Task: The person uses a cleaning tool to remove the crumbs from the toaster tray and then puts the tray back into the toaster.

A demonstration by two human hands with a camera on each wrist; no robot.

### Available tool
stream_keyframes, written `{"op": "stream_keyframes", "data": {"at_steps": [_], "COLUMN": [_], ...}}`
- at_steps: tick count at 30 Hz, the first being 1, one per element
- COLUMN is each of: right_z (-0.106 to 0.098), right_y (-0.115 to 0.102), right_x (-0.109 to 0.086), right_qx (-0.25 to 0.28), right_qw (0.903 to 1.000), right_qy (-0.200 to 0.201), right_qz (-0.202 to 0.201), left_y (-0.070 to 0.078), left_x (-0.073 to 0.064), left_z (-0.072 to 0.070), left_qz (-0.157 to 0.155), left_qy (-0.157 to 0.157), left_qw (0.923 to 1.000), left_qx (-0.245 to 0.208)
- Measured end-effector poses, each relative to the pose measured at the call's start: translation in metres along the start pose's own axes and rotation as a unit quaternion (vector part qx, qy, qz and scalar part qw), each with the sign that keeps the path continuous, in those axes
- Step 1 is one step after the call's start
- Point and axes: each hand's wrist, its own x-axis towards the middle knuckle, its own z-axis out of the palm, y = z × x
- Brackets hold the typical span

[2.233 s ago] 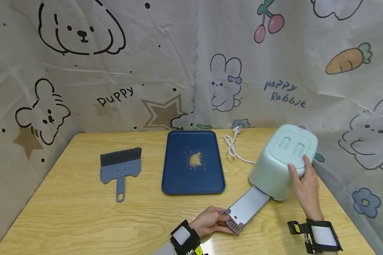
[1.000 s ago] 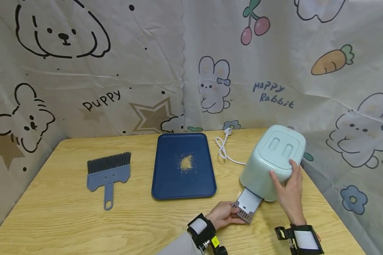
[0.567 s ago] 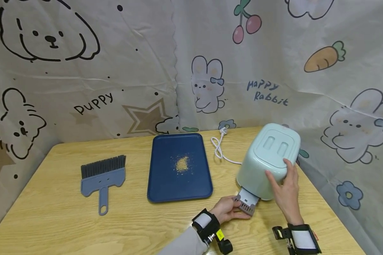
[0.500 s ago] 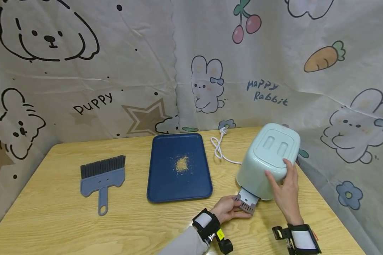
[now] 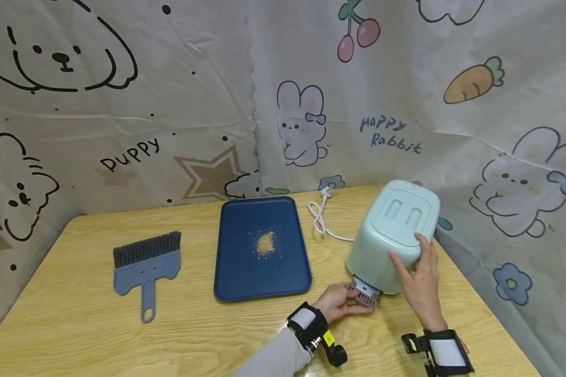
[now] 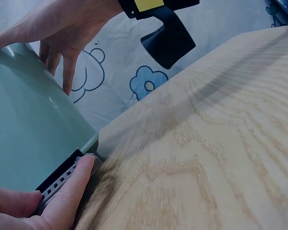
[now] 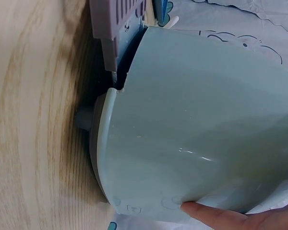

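Note:
A pale green toaster [image 5: 382, 256] with a lid stands at the right of the table. From the slot at its base sticks the short grey slatted end of a crumb tray [image 5: 365, 294]; the rest is hidden inside. My left hand [image 5: 336, 302] pinches that end between thumb and fingers. In the left wrist view, a finger [image 6: 69, 191] lies along the slats. My right hand [image 5: 423, 285] holds the toaster at its near right corner, thumb on the front wall. The right wrist view shows the tray end [image 7: 105, 21] still projecting from the slot.
A dark blue tray [image 5: 264, 283] with a small heap of crumbs [image 5: 265, 243] lies mid-table. To its left is a grey-blue brush [image 5: 147, 267]. The toaster's white cord and plug [image 5: 318, 214] lie behind. A printed curtain [image 5: 207, 94] hangs at the table's back and right.
My left hand has pushed the crumb tray well into the toaster, so only its end shows. My right hand has stayed on the toaster. The head view has shifted to the right.

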Motion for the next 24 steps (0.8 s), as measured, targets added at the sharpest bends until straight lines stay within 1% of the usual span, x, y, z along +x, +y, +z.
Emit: {"op": "stream_keyframes", "data": {"at_steps": [4,9,16,24], "right_z": [0.000,0.001,0.001,0.000], "right_y": [0.000,0.003,0.005,0.006], "right_x": [0.002,0.003,0.004,0.002], "right_qx": [-0.001,0.001,0.004,0.001], "right_qw": [1.0000,0.9999,0.9998,0.9998], "right_qy": [0.004,0.005,0.005,0.003], "right_qz": [-0.007,-0.015,-0.020,-0.021], "left_y": [0.003,0.006,0.007,0.006], "left_x": [0.004,0.008,0.014,0.017], "left_z": [0.001,0.002,0.003,0.004], "left_qz": [-0.004,-0.007,-0.001,0.005], "left_qy": [-0.005,0.002,0.005,-0.009], "left_qw": [1.0000,0.9999,1.0000,0.9998], "left_qx": [-0.002,-0.008,-0.005,0.015]}}
